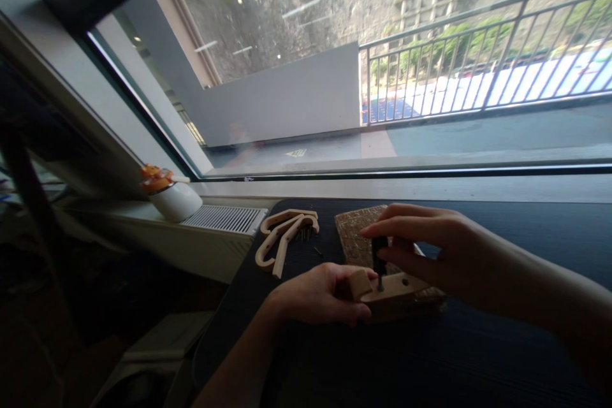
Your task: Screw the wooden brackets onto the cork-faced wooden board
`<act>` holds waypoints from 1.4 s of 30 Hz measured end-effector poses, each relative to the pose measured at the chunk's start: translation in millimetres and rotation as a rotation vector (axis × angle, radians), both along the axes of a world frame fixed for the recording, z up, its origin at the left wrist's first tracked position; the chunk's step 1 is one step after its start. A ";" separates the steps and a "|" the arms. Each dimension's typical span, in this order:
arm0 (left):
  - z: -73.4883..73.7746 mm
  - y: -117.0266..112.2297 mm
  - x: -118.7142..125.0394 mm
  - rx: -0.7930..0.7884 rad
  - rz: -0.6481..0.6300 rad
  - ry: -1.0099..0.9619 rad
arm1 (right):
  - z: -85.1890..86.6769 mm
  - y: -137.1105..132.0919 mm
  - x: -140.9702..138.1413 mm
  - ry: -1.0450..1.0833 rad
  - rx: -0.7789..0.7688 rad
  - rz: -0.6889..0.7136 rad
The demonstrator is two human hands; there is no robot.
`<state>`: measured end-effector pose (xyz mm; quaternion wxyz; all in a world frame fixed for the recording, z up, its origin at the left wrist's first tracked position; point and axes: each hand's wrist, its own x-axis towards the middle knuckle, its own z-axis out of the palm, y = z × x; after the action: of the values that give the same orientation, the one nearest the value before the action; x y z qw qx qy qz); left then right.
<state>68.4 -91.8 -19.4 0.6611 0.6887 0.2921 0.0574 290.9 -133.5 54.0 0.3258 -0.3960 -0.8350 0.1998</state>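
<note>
The wooden piece (pixel 392 293) lies at the near edge of the cork mat (pixel 351 236) on the dark table (pixel 478 357), right in front of you. Your L hand (pixel 318 296) is closed round its left end, thumb on top & fingers curled along the front: a firm hold, not spread. Your R hand (pixel 430 252) comes in from the right & pinches a short dark driver (pixel 380 258) between thumb & fingertips. The tool stands approx. upright w/ its tip on the top face of the wood, just beside a 2nd hole (pixel 405 280). Can't tell if a screw sits under the tip; it's too small & shaded. Risks, as I judge them: the tip is v. near your L thumb, so a tilt or slip under pressure could jab it. The piece seems to rest only partly on the mat, so a hard push may rock it. Left of the mat, two curved wooden hooks (pixel 284 236) lie flat & overlapping, w/ small screws (pixel 305 234) just beside them; a careless wrist could scatter those. Beyond, on the sill, a white pot (pixel 176 201) sits next to a vent grille (pixel 224 218). The window (pixel 382 76) backlights everything, so your hands are in shade & the tip is hard to see.
</note>
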 end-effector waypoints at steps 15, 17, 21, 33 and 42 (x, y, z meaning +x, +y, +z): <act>3.6 -1.0 -0.4 0.022 -0.007 0.020 | 1.1 -1.8 -6.7 -0.001 -0.081 -0.067; 4.0 -1.2 -0.4 0.021 0.000 0.025 | 1.2 -1.6 -7.6 0.002 -0.082 -0.077; 6.3 -1.6 0.2 0.042 0.000 0.029 | 0.6 0.1 -7.2 0.034 -0.031 -0.046; 3.9 -1.0 -0.6 0.025 0.006 0.052 | 1.2 0.5 -5.2 0.030 -0.077 0.045; 3.0 -0.6 1.1 -0.017 0.007 0.022 | -0.7 3.3 -4.8 -0.001 0.031 -0.025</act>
<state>69.5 -92.4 -16.4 0.6634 0.6827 0.3023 0.0497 286.1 -130.1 53.4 0.3340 -0.4015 -0.8330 0.1826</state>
